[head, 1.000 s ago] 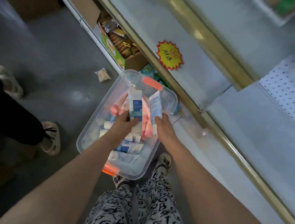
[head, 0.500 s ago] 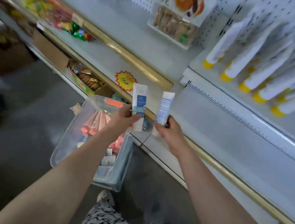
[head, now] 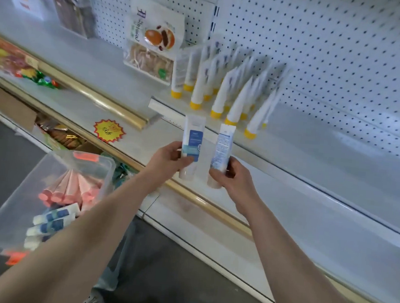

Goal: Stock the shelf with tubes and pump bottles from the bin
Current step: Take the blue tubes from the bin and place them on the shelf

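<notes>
Pegboard (head: 347,55): white and perforated; we recorded it as the back wall of the unit, behind all the stock.

Shelf (head: 328,143): pale, running below the pegboard, bare to the right of the stock.

Bin (head: 20,208): clear plastic, standing on the floor (head: 182,282) at lower left, near the foot of the shelving. Inside we counted a fan of pink tubes (head: 70,188) and, nearer us, several blue-and-white tubes (head: 52,220) lying on their sides.

Yellow-capped tubes (head: 237,101): white, standing cap-down in rows on the shelf in front of the pegboard. They were blurred, so we read no print.

Snack bag (head: 153,41): propped just left of those rows.

Left grip (head: 167,159): fingers curled round the lower half of a blue-label tube (head: 192,141), thumb across its front. The tube stood upright, cap down, label towards us, in the air before the shelf edge.

Right grip (head: 236,178): fingers closed round the lower part of a second tube (head: 222,148), cap down, small print towards us, leaning slightly. It was beside the first tube without touching it, below the yellow-capped rows.

Star sticker (head: 109,130): yellow with a red edge, on a lower shelf left of the grips.
</notes>
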Tool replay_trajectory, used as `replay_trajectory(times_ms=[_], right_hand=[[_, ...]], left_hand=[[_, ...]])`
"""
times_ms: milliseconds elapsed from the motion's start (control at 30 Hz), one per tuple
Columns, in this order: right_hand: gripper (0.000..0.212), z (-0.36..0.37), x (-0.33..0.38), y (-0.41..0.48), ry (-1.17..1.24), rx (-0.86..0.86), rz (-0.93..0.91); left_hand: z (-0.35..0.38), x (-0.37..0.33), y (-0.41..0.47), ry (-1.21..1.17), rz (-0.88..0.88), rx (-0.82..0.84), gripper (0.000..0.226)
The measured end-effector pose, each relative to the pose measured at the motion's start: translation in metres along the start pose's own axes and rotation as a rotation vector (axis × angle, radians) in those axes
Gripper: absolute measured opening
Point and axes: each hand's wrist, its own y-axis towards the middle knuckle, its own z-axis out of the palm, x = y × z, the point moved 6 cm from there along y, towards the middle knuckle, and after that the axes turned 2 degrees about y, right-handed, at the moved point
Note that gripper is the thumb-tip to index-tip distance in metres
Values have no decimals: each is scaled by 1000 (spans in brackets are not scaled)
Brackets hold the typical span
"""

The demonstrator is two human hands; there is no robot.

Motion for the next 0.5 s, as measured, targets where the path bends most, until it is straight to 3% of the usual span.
replay_trajectory(times_ms=[300,500], right_hand=[[39,-133,-2,-38,29,-139,-79],[27,-197,1,-46,118,-257,-96]], left_hand=[[133,-47,-12,-25,99,160,32],[198,-76,2,42,151,181,31]])
